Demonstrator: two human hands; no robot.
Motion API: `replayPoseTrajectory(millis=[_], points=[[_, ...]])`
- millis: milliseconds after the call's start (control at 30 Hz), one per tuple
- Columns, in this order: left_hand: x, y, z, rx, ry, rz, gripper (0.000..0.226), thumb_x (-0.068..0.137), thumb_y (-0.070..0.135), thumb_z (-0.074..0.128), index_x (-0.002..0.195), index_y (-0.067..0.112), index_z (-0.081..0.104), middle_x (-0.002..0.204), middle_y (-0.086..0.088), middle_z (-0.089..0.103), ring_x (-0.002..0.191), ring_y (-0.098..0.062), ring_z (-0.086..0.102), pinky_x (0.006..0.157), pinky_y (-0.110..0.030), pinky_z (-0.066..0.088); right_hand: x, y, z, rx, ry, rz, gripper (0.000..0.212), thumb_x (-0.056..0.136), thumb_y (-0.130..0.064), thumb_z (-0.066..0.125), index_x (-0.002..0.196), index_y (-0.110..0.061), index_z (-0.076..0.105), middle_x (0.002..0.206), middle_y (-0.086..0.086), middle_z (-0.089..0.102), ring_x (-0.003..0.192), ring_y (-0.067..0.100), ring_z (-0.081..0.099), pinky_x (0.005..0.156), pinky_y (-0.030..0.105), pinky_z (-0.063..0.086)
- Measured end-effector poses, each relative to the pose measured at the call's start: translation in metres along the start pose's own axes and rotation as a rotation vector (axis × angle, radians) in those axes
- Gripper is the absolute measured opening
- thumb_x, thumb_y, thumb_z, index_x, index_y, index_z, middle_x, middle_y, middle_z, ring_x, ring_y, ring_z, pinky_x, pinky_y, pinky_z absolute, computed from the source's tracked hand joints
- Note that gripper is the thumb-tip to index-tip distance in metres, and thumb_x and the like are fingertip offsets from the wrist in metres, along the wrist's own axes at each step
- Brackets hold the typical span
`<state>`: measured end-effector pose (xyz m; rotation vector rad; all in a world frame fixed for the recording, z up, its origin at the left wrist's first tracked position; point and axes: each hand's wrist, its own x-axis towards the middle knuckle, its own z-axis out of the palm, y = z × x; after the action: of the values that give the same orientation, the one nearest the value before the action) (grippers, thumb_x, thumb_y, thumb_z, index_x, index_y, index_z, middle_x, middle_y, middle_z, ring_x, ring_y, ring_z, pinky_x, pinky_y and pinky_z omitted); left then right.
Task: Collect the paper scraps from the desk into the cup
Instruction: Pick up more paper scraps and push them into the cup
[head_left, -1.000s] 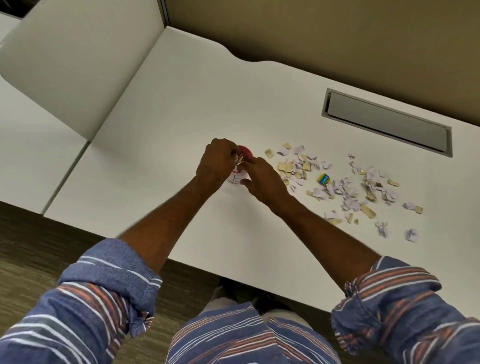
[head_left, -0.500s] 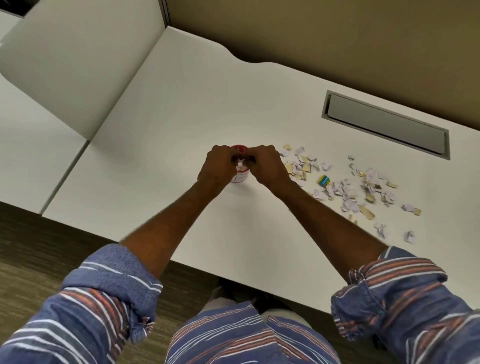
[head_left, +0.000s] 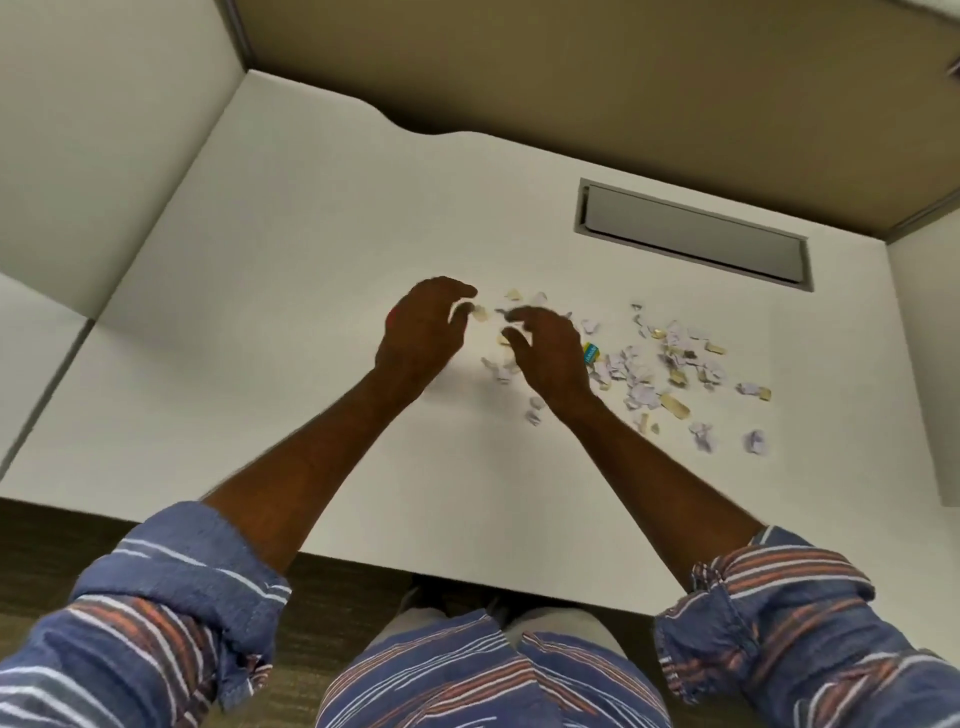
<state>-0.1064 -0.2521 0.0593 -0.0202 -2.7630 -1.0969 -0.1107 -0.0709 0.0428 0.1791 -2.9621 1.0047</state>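
I'm hovering my left hand (head_left: 423, 332), loosely spread, with the cup seemingly hiding behind it. My right hand (head_left: 550, 353) is curling; a pinch, I can't tell. Most paper scraps (head_left: 670, 358) are still lying on the desk (head_left: 311, 260).

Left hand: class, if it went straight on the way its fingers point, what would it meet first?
Most likely the tan paper scrap just beyond the fingertips of the left hand, though the hand's height above the desk is unclear.

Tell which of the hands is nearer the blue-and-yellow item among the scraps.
Right. The right hand sits directly left of the blue-and-yellow item; the left hand is farther left, beyond it.
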Motion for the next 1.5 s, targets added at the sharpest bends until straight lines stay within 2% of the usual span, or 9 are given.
replayPoseTrajectory(millis=[100,300,467,600,900,1167,1267,1400,1500], points=[[-0.009,0.036,0.04,-0.034,-0.109,0.193,0.028,0.094,0.021,0.062,0.119,0.012,0.068,0.12,-0.005,0.068,0.118,-0.021,0.059,0.103,-0.022,0.038,-0.035,0.07,-0.029,-0.074,0.01,0.102,0.031,0.094,-0.022,0.065,0.119,-0.003,0.066,0.124,0.012,0.067,0.119,0.028,0.061,0.105,0.033,0.044],[-0.035,0.085,0.143,0.106,-0.49,0.238,0.06,0.095,0.041,0.057,0.146,0.013,0.043,0.152,-0.01,0.042,0.144,-0.025,0.033,0.119,-0.033,0.025,-0.098,0.218,-0.113,-0.308,0.051,0.456,0.055,0.097,-0.032,0.06,0.142,-0.004,0.047,0.153,0.021,0.039,0.145,0.035,0.033,0.12,0.044,0.027],[-0.072,0.107,0.219,0.314,-0.636,0.103,0.081,0.094,0.059,0.044,0.157,0.017,0.012,0.165,-0.008,0.005,0.153,-0.027,0.001,0.123,-0.048,0.013,-0.128,0.296,-0.154,-0.301,-0.023,0.73,0.082,0.094,-0.047,0.058,0.156,-0.008,0.021,0.162,0.026,0.012,0.152,0.041,0.01,0.125,0.048,0.009],[-0.093,0.118,0.258,0.362,-0.619,0.072,0.094,0.092,0.064,0.042,0.157,0.016,-0.006,0.164,-0.01,-0.016,0.152,-0.031,-0.013,0.124,-0.05,0.007,-0.115,0.312,-0.143,-0.185,-0.017,0.747,0.095,0.091,-0.054,0.058,0.157,-0.006,0.008,0.163,0.026,0.003,0.15,0.045,0.007,0.124,0.052,0.012],[-0.065,0.134,0.29,0.475,-0.451,-0.028,0.086,0.094,0.058,0.045,0.157,0.017,0.003,0.165,-0.009,-0.004,0.153,-0.03,0.004,0.123,-0.049,0.014,-0.054,0.317,-0.111,-0.131,0.057,0.802,0.101,0.087,-0.073,0.044,0.158,-0.017,-0.001,0.164,0.021,-0.011,0.151,0.044,-0.011,0.121,0.063,0.001],[-0.03,0.139,0.296,0.484,-0.426,0.065,0.083,0.091,0.05,0.058,0.156,0.029,0.012,0.165,-0.012,-0.006,0.152,-0.038,-0.005,0.122,-0.054,0.016,-0.015,0.305,-0.098,-0.149,-0.061,0.535,0.099,0.088,-0.071,0.046,0.158,-0.019,-0.002,0.165,0.02,-0.006,0.153,0.04,-0.004,0.123,0.056,0.006],[-0.022,0.139,0.301,0.451,-0.488,0.062,0.074,0.093,0.047,0.056,0.155,0.032,0.019,0.165,-0.012,-0.006,0.151,-0.038,-0.007,0.122,-0.053,0.019,-0.01,0.292,-0.088,-0.247,-0.178,0.339,0.084,0.096,-0.059,0.044,0.158,-0.02,0.004,0.165,0.02,0.001,0.153,0.04,0.003,0.122,0.053,0.014],[-0.021,0.142,0.309,0.339,-0.514,0.012,0.055,0.099,0.037,0.051,0.15,0.027,0.034,0.164,-0.009,0.012,0.153,-0.029,0.006,0.115,-0.046,0.033,-0.021,0.276,-0.072,-0.279,-0.214,0.192,0.057,0.104,-0.018,0.041,0.157,-0.021,0.02,0.166,0.012,0.006,0.154,0.033,0.007,0.121,0.045,0.03],[-0.026,0.144,0.308,0.275,-0.453,0.047,0.045,0.101,0.029,0.049,0.145,0.024,0.044,0.157,-0.006,0.034,0.149,-0.026,0.023,0.11,-0.043,0.04,-0.031,0.271,-0.071,-0.137,-0.17,0.227,0.048,0.106,-0.026,0.037,0.153,-0.023,0.031,0.164,0.001,0.023,0.152,0.019,0.021,0.12,0.038,0.031]])
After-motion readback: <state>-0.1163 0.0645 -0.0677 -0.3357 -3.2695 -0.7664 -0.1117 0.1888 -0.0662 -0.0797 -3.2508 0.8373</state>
